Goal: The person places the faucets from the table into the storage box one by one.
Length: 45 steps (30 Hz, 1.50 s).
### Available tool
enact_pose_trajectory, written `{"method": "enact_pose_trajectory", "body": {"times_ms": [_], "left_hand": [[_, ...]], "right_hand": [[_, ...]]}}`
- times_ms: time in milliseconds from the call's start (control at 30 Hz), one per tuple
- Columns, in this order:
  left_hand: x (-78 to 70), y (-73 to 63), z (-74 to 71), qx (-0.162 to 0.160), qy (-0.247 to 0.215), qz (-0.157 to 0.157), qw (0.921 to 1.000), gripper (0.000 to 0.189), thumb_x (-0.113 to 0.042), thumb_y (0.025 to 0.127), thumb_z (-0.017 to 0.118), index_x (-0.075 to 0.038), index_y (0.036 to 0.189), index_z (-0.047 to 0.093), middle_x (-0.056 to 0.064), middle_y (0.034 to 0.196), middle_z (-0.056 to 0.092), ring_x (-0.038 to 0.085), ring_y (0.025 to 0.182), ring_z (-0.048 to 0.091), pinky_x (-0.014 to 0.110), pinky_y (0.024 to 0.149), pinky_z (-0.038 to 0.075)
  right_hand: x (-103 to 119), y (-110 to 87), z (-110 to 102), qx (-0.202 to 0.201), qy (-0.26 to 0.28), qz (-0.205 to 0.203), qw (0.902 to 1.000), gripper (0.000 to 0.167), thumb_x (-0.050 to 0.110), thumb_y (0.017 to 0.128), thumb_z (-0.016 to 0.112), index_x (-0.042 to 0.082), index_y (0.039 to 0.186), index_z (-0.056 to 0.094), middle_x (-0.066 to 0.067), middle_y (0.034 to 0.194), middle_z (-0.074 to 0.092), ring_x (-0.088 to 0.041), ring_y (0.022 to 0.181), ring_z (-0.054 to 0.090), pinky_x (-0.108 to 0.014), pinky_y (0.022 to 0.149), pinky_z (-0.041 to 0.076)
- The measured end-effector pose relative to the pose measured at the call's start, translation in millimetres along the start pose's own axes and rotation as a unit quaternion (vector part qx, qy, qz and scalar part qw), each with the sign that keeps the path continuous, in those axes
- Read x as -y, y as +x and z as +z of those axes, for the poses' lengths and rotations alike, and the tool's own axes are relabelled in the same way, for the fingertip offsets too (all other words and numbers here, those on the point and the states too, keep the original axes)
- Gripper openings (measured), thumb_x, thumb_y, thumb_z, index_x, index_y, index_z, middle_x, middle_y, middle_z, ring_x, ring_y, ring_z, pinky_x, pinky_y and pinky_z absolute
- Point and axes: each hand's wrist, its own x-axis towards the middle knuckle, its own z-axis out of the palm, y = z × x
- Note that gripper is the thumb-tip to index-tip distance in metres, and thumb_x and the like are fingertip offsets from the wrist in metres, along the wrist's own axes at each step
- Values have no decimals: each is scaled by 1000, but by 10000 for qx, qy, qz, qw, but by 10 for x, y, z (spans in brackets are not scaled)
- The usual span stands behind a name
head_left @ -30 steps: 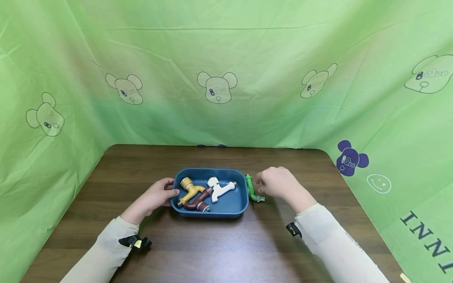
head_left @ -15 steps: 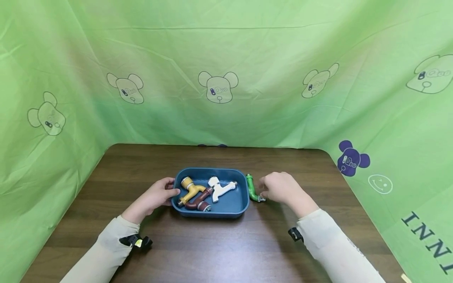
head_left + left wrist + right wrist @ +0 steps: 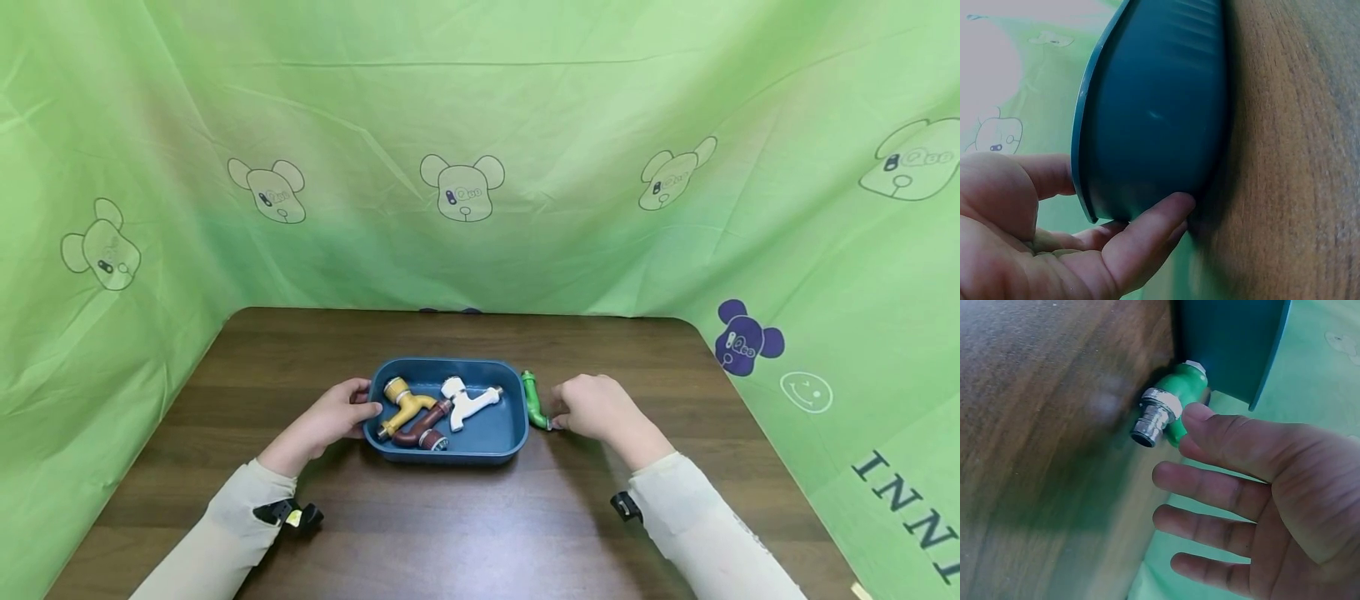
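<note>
A blue plastic tray [image 3: 480, 457] sits on the table with a yellow tap [image 3: 408, 406], a dark red tap [image 3: 417, 427] and a white tap [image 3: 467, 402] inside. My left hand [image 3: 327, 419] grips the tray's left end, its thumb over the rim and its fingers against the outer wall [image 3: 1154, 125]. Just off the tray's right end lies a green tap [image 3: 532, 400] with a metal spout end. My right hand [image 3: 597, 408] is at that tap; in the right wrist view its thumb and index tips are right at the green body [image 3: 1188, 381], with the other fingers extended.
The wooden table [image 3: 420, 533] extends around the tray on all sides. A green curtain [image 3: 465, 267] with bear-head prints hangs behind the table and along both sides.
My right hand has lowered slightly and come down over the green tap's metal end, covering part of it. The left hand stays at the tray, and the taps have not moved.
</note>
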Motion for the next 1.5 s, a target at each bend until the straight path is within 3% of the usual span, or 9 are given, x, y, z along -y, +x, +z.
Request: {"method": "enact_pose_trajectory", "body": {"times_ms": [300,1300,1500], "left_hand": [[-13,-8,5,-8,41,5,10000,55,-11,103,58,10,149,36,29,137,53,30,109,66,44,83,63],[23,23,-11,-48,76,17,10000,54,-12,103,59,9,148,38,28,136,54,29,109,66,45,84,63],[23,19,-8,-24,62,4,10000,54,-12,103,59,9,148,37,29,137,54,30,109,66,45,84,62]], "right_hand": [[-9,-14,62,152,58,114,9998,17,33,82,84,25,82,69,12,75,65,-10,70,60,-44,67,53],[20,33,122,-37,-208,-111,9997,32,26,77,86,26,66,56,10,64,52,-12,62,47,-41,60,44],[54,62,119,99,-212,-154,9996,35,25,75,87,26,64,54,10,62,50,-13,61,46,-41,60,42]]}}
